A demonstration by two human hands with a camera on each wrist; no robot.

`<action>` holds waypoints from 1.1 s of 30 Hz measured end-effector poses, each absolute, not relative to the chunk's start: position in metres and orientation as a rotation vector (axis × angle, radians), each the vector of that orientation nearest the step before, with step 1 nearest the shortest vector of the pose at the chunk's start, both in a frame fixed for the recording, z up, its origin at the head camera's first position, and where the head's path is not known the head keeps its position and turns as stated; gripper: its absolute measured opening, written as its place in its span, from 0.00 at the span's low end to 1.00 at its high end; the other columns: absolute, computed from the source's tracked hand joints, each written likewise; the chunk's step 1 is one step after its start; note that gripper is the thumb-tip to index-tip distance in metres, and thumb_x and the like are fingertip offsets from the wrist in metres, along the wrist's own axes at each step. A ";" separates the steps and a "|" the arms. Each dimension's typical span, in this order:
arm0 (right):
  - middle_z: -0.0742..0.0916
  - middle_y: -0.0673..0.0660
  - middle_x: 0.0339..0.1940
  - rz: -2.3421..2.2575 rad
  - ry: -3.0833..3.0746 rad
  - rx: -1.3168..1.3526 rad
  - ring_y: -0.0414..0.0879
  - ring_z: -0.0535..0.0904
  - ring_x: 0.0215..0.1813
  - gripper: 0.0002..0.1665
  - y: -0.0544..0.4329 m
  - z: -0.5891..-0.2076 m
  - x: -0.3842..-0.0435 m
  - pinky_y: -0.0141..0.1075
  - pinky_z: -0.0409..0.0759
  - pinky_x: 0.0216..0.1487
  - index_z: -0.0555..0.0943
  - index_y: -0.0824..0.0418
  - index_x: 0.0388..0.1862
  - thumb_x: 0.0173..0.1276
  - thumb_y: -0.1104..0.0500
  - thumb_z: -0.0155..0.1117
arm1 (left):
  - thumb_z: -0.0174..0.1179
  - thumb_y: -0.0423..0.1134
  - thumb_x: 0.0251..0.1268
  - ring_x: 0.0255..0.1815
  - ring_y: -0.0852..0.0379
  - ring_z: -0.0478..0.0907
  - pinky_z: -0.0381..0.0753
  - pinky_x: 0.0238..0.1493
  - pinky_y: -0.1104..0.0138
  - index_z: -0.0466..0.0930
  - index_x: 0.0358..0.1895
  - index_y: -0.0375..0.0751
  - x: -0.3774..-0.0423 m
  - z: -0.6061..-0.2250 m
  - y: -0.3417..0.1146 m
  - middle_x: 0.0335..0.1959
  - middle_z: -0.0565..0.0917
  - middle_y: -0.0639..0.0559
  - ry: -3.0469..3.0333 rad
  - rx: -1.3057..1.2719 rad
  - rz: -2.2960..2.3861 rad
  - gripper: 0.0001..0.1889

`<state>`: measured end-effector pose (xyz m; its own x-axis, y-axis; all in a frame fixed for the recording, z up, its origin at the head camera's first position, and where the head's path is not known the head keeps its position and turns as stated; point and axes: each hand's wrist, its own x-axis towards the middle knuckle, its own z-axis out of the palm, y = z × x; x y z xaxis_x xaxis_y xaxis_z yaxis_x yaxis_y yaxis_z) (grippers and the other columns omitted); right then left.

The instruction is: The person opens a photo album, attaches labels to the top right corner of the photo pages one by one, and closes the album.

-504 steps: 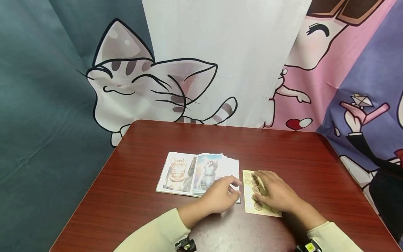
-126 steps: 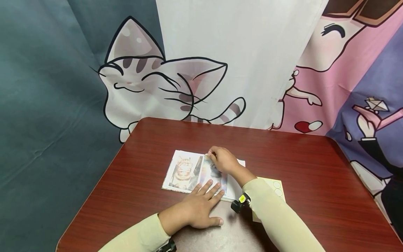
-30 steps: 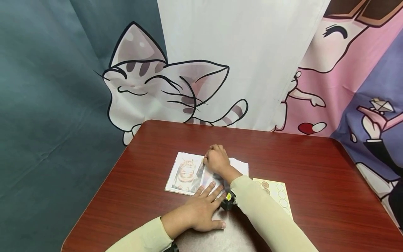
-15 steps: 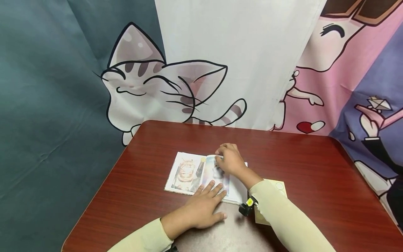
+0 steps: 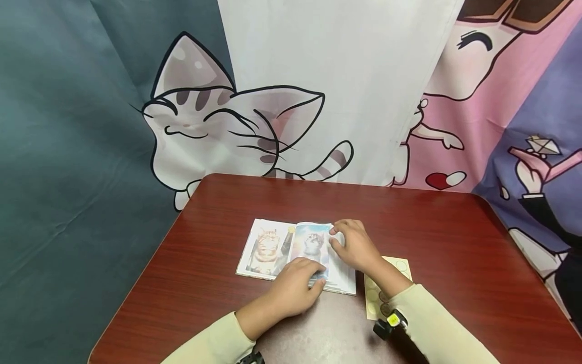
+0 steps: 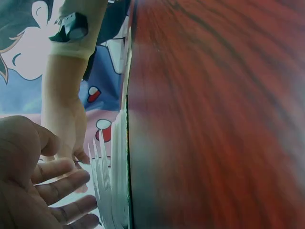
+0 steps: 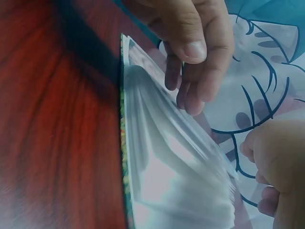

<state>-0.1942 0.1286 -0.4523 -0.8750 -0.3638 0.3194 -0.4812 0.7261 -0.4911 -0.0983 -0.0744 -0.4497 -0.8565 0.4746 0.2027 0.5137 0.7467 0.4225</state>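
An open photo album (image 5: 343, 280) lies on the table, with an orange cat picture (image 5: 267, 247) on its left page and a grey kitten picture (image 5: 312, 245) on the right. A small round yellow sticker (image 5: 291, 230) sits at the top of the left page. My left hand (image 5: 295, 285) hovers over the album's lower edge, fingers loosely bent and holding nothing. Over the right page's outer part is my right hand (image 5: 354, 245), thumb and fingers apart with nothing between them. In the right wrist view, the album's leaves (image 7: 181, 181) fan upward below that hand.
A pale yellow sticker sheet (image 5: 372, 303) lies right of the album, partly under my right forearm; some brown round stickers show on it. The reddish-brown table (image 5: 182, 303) has a cartoon-printed curtain (image 5: 345, 60) behind it.
The right hand has left the top of the pages and drawn back to the right, uncovering the yellow sticker. My left hand, flat on the page before, has lifted with its fingers bent.
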 end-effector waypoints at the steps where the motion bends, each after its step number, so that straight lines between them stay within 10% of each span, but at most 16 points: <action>1: 0.84 0.62 0.57 0.859 -2.726 0.676 0.62 0.72 0.64 0.07 0.131 -0.452 -0.191 0.56 0.71 0.64 0.85 0.59 0.42 0.66 0.59 0.70 | 0.61 0.46 0.74 0.60 0.55 0.78 0.76 0.62 0.58 0.84 0.56 0.46 -0.099 -0.449 -0.073 0.54 0.85 0.56 -2.859 -0.810 -0.745 0.14; 33: 0.84 0.64 0.54 0.784 -2.742 0.665 0.63 0.74 0.60 0.14 0.205 -0.463 -0.140 0.58 0.74 0.57 0.84 0.62 0.46 0.62 0.64 0.74 | 0.57 0.46 0.76 0.60 0.64 0.76 0.74 0.62 0.70 0.84 0.58 0.51 -0.092 -0.439 -0.034 0.55 0.84 0.62 -2.787 -1.154 -0.760 0.14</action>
<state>-0.1397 0.2048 -0.4630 -0.8751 -0.3640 0.3187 -0.4775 0.7562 -0.4475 -0.0918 -0.0343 -0.4393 -0.7244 0.6571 0.2085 0.6720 0.6055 0.4263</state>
